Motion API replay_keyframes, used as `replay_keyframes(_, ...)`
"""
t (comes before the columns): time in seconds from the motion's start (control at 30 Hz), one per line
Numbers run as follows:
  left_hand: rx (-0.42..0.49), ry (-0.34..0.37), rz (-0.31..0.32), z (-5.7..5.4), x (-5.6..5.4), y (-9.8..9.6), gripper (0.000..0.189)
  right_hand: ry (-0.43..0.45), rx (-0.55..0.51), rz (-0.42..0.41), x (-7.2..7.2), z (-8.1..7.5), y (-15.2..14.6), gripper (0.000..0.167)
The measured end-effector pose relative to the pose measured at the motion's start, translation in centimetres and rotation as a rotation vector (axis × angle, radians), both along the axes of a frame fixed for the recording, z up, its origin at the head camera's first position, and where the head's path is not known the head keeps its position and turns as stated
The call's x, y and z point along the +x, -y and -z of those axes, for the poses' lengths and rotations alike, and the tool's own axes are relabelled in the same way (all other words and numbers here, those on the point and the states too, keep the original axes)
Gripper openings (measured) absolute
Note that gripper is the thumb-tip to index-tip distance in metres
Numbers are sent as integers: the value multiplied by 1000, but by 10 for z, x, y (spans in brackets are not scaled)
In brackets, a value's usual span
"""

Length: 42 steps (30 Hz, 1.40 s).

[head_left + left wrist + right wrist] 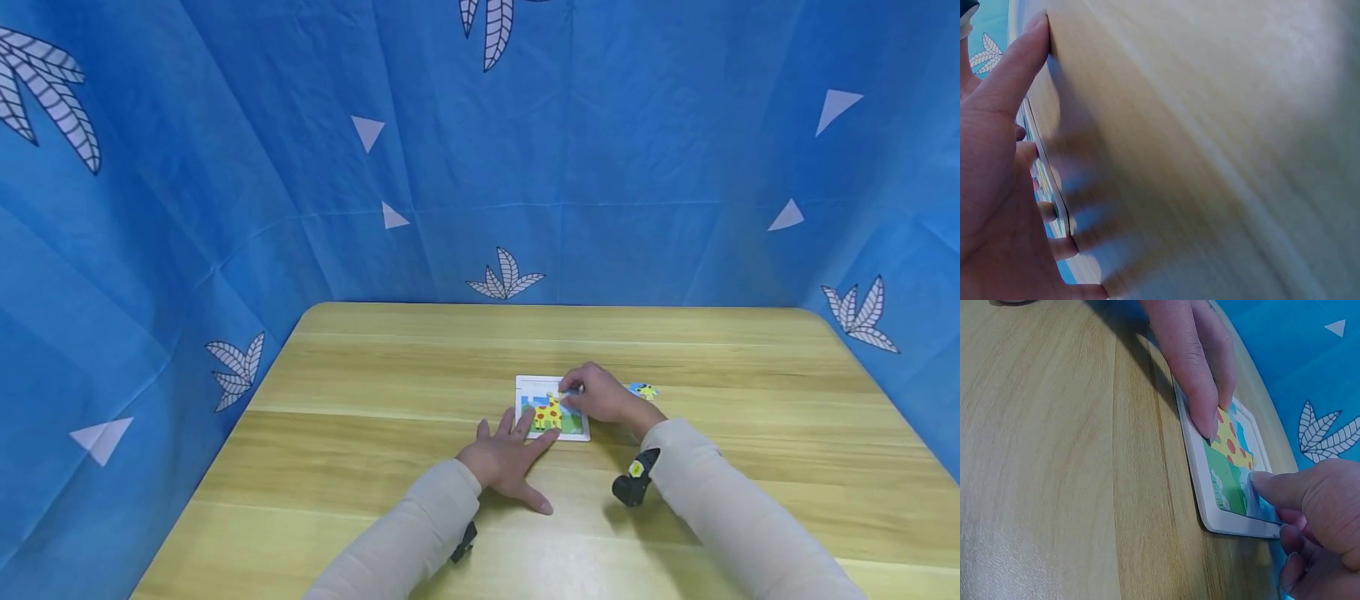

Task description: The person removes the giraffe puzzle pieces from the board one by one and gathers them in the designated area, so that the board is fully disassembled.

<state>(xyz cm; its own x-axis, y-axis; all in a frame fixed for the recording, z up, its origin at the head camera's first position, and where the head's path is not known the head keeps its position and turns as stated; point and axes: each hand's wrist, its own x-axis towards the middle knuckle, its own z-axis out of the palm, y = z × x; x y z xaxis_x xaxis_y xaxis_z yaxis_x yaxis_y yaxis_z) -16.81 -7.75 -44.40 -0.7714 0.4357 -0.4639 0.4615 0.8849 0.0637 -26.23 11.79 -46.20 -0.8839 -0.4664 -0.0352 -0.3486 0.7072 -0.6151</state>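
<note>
A small jigsaw puzzle in a white frame [536,379] lies on the table, showing a yellow giraffe with red spots [546,415] on blue and green. My left hand [506,458] is spread over the puzzle's near left side, fingertips resting on it and thumb out on the table. At the puzzle's right side, my right hand [600,394] pinches a blue-and-white puzzle piece [1252,499] against the picture, thumb on top. The fingers partly hide that piece. Just right of the right hand lies a loose blue-and-yellow puzzle piece [643,390], partly covered by the hand.
The wooden table [390,367] extends around the puzzle on all sides. Behind it hangs a blue cloth [637,167] with white leaves and triangles. Each wrist carries a black camera mount, the right one [636,477] close above the table.
</note>
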Motion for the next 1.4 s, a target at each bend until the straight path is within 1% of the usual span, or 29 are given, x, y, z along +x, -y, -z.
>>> replay_keyframes(0.2, -11, -10, 5, 0, 0, 0, 105, -46, -4, 2, -1, 4, -1, 10)
replay_keyframes(0.23, -12, -12, 6, 0, 0, 0, 105, -82, -17, -3, -3, 8, -2, 9)
replay_keyframes(0.27, -13, -13, 6, 0, 0, 0, 105, -89, -23, -7, -2, 8, -3, 9)
replay_keyframes(0.3, -13, -12, 6, 0, 0, 0, 105, -107, -27, -6, -6, 14, -4, 7)
replay_keyframes(0.4, -11, -10, 7, 0, 0, 0, 105, -110, -23, -5, -5, 13, -5, 7)
replay_keyframes(0.43, -11, -9, 7, 0, 0, 0, 105, -104, -19, 0, -4, 12, -5, 7)
replay_keyframes(0.47, -9, -8, 7, 0, 0, 0, 105, -72, -6, 6, -2, 8, -4, 7)
replay_keyframes(0.5, -8, -8, 7, 0, 0, 0, 106, -71, -1, 10, -2, 7, -3, 8)
replay_keyframes(0.53, -8, -8, 8, 0, 0, 0, 106, -58, 5, 9, 2, 1, -2, 9)
replay_keyframes(0.73, -2, -6, 6, -1, 1, -1, 105, -73, -19, 30, 2, 3, -1, 7)
replay_keyframes(0.87, 0, 1, 1, -2, 1, -1, 105, -74, -71, 83, 3, 4, -1, 5)
replay_keyframes(0.97, 0, 6, -1, -2, 1, -2, 105, -65, -102, 132, 1, 7, 0, 9)
replay_keyframes(1.03, 0, 8, 0, -2, 1, -2, 105, -66, -107, 150, 0, 9, 0, 12)
replay_keyframes(1.17, -2, 3, -1, -1, 1, -2, 105, -65, -130, 163, -1, 10, 0, 14)
replay_keyframes(1.4, 1, -1, -10, 1, 0, -1, 105, -12, -167, 181, 2, 5, -4, 14)
